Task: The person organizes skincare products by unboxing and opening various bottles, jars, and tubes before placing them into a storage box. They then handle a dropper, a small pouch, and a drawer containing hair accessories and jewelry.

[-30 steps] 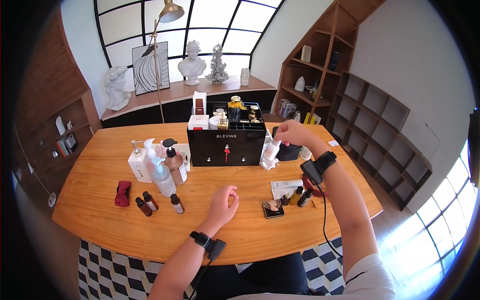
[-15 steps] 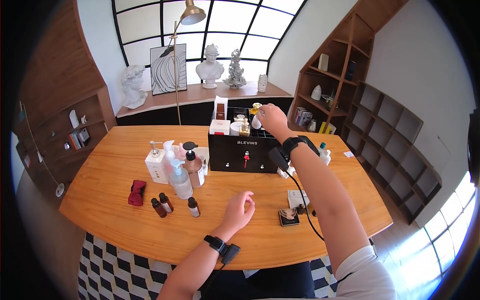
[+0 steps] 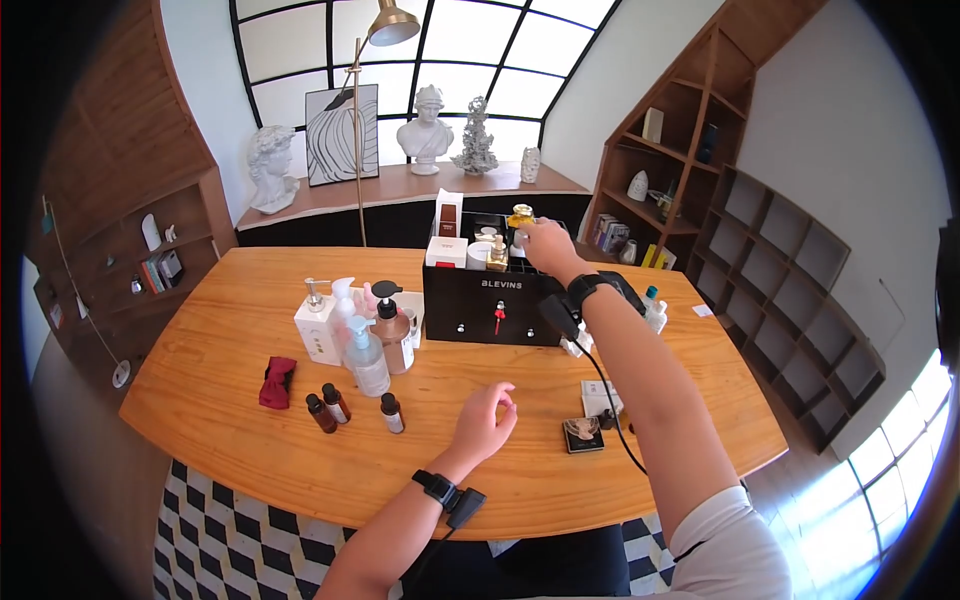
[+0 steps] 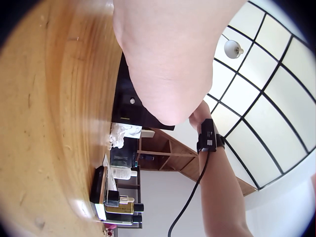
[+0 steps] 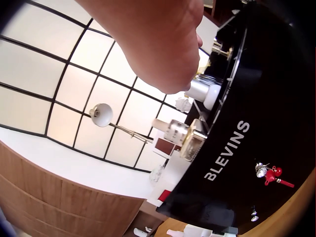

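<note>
My right hand [image 3: 550, 247] pinches a small white bottle [image 5: 199, 92] over the right part of the black organizer box [image 3: 478, 312] marked BLEVINS. In the right wrist view the bottle's lower end is at the box's compartments, and my fingertips are mostly hidden behind the hand. A gold-capped perfume bottle [image 3: 521, 214] stands just beyond this hand, and another gold-topped bottle [image 3: 497, 254] to its left. My left hand [image 3: 482, 425] hangs loosely curled over the table's front middle, holding nothing. Nearest to it is a small brown bottle [image 3: 392, 413].
Pump bottles [image 3: 367, 365] stand left of the box, with a dark red bow [image 3: 278, 383] and two more brown bottles in front. To the right lie a compact [image 3: 583, 435] and a pale tube [image 3: 600, 397], partly behind my right arm. A cable [image 3: 618, 425] trails from that wrist.
My right hand has carried the white bottle from right of the box up and left to over its compartments, then slightly lower. The view has turned; my left hand keeps its loose pose.
</note>
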Demonstrator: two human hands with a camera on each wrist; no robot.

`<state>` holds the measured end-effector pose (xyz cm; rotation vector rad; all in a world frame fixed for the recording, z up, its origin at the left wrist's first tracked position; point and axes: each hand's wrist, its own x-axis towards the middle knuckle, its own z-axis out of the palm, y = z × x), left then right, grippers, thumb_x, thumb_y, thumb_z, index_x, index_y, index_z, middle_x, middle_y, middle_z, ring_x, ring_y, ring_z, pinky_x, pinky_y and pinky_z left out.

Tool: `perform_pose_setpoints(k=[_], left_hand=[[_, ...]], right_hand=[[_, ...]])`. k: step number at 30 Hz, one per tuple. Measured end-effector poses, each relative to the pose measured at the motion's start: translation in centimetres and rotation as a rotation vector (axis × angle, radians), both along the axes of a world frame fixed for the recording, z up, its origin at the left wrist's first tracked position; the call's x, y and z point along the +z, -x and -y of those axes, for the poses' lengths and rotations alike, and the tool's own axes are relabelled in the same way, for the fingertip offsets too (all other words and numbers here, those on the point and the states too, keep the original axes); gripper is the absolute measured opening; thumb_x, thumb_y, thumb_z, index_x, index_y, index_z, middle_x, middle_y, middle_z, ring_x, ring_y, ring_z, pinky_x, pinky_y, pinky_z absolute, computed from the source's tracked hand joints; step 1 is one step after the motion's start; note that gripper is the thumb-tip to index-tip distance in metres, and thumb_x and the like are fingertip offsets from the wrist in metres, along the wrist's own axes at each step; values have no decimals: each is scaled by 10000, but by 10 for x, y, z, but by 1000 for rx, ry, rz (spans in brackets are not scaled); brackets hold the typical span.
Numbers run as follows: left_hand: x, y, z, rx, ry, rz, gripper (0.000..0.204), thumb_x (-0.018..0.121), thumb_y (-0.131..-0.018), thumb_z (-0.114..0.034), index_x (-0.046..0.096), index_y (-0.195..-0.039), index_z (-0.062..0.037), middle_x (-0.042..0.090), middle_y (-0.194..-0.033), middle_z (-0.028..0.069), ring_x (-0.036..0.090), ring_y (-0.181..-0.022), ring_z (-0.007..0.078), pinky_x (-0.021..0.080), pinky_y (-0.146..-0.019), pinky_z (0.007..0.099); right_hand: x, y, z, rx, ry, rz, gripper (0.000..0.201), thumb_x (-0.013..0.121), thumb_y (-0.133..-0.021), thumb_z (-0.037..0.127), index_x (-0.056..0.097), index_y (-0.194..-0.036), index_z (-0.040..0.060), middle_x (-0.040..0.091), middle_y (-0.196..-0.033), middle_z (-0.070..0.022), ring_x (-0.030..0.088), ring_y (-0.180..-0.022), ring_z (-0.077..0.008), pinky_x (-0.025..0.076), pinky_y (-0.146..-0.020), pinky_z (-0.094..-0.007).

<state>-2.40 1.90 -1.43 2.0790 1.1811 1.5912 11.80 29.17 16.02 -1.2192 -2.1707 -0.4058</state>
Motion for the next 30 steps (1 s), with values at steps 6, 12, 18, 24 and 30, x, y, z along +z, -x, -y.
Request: perform_pose_setpoints(k=[6, 12, 18, 24, 30], left_hand=[[-4, -1, -2, -22, 45, 60, 298, 670, -867, -51, 586, -1153, -39, 660, -898, 83, 659, -886, 275, 521, -783, 381], [-12, -3, -7, -6, 84, 55, 300, 665, -879, -48, 581, -1164, -13, 650, -954, 105, 645, -882, 237, 525, -786, 349], [-12, -2, -6, -22, 130, 41, 312, 662, -890, -56, 559, -1185, -54, 651, -1000, 52, 619, -924, 163, 457, -776, 301], [-10, -1, -6, -16, 112, 24, 318, 664, -883, -34, 558, -1183, -31, 650, -977, 79, 633, -891, 194, 496, -764, 314], [-7, -2, -3, -13, 124, 12, 307, 668, -880, -32, 566, -1170, -31, 654, -945, 77, 647, -864, 198, 500, -665, 309]], right_hand=[[58, -53, 72, 267, 49, -267, 237, 646, -898, 152, 708, -1082, 15, 674, -983, -195, 659, -962, -357, 529, -876, -416], [59, -144, 202, 175, 271, -306, 164, 738, -872, 156, 729, -927, 2, 696, -869, -102, 664, -820, -204, 523, -766, -324], [-31, -225, 258, -6, 545, -315, 274, 771, -858, 175, 703, -1067, 13, 700, -962, -83, 652, -853, -166, 523, -778, -315], [-132, -268, 276, 125, 822, -807, 645, 805, -783, 29, 539, -1370, 9, 650, -1177, -85, 624, -1074, -155, 513, -942, -312], [-163, -241, 278, 126, 794, -1004, 678, 785, -772, -40, 512, -1391, -3, 611, -1216, -28, 583, -1097, -122, 495, -944, -286]])
